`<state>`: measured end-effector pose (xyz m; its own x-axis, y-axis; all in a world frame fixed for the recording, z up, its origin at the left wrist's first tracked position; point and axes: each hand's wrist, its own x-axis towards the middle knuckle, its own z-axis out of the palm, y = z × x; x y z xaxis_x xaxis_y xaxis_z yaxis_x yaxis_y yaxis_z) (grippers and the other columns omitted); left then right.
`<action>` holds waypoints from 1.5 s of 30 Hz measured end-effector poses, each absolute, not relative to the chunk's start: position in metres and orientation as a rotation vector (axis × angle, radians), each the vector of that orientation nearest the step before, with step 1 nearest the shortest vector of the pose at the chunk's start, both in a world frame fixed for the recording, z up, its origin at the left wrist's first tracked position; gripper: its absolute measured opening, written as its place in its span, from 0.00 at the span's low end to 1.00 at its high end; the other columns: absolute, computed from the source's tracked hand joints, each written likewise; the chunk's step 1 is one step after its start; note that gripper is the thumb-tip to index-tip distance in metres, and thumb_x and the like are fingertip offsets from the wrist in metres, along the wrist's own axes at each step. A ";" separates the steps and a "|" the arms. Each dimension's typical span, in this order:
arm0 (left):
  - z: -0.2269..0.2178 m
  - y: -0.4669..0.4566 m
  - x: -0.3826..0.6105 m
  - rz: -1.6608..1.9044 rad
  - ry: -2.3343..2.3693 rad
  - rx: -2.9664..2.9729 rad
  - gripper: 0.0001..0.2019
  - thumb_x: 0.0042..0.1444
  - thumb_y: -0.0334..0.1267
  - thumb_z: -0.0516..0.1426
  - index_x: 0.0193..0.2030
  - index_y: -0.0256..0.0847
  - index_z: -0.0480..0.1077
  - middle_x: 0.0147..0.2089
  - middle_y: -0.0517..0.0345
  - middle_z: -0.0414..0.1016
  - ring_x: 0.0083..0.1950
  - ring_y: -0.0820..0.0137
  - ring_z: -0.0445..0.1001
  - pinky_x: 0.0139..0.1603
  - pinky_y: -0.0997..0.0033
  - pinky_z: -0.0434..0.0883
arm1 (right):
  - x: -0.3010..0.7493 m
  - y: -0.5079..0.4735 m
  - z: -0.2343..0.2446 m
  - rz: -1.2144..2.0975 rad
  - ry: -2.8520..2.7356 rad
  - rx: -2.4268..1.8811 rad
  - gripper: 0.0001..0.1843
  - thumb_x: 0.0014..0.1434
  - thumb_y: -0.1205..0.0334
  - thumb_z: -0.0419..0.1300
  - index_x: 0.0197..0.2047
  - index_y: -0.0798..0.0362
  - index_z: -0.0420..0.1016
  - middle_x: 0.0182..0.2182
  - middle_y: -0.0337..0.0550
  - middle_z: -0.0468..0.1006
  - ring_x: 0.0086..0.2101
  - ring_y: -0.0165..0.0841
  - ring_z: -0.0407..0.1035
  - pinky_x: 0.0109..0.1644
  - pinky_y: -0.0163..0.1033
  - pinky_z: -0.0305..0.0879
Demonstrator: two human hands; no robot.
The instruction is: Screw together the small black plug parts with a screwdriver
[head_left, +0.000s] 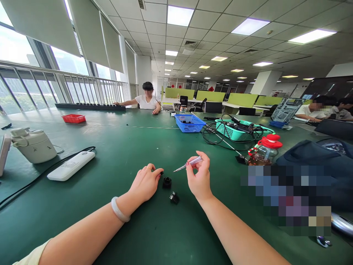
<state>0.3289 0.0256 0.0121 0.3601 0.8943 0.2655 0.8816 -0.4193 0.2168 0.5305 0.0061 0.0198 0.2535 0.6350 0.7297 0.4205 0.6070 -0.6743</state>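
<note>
My right hand [199,176] is closed around the clear, pinkish handle of a small screwdriver [195,161]. Its thin metal shaft points left and slightly down, toward my other hand. Resting on the green tabletop, my left hand [145,181] pinches a small black part [161,173] between thumb and fingers; most of that part is hidden. Just below the screwdriver's tip sits a black square piece with a round opening [167,182]. Nearer to me lies another black piece with pale metal prongs [174,198]. Both loose pieces are apart from my hands.
On the left are a white power bank [72,165], a cable and a cream bottle [34,145]. Farther back stand a red tray [73,118], a blue basket [189,124] and a teal basket [234,133] of cables. A red-lidded jar [265,149] and dark bag [306,156] are right. A person [149,101] sits opposite.
</note>
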 end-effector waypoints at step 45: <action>0.010 -0.008 0.326 0.234 1.390 2.503 0.15 0.65 0.44 0.45 0.54 0.48 0.65 0.69 0.46 0.57 0.70 0.56 0.57 0.68 0.34 0.49 | 0.531 0.014 0.011 0.191 -1.382 -1.141 0.22 0.59 0.64 0.53 0.57 0.51 0.59 0.34 0.41 0.75 0.29 0.33 0.73 0.36 0.41 0.72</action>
